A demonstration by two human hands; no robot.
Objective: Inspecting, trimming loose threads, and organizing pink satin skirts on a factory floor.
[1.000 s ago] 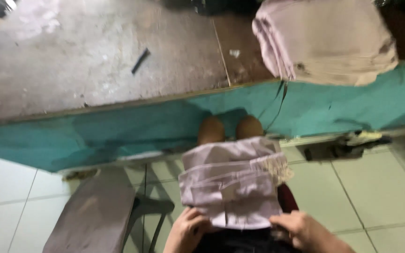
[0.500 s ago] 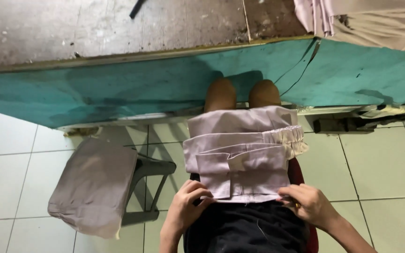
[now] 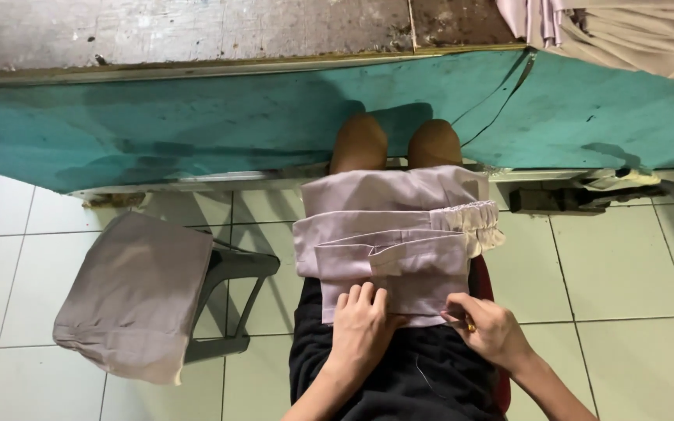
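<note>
Both hands (image 3: 362,323) (image 3: 487,329) press garment's (image 3: 395,238) near edge.

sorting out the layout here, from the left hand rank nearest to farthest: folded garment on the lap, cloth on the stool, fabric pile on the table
1. Folded garment on the lap: the left hand lies flat on its near edge.
2. Cloth on the stool: off to that hand's left, draped over the seat.
3. Fabric pile on the table: farthest, up at the top right corner.
</note>
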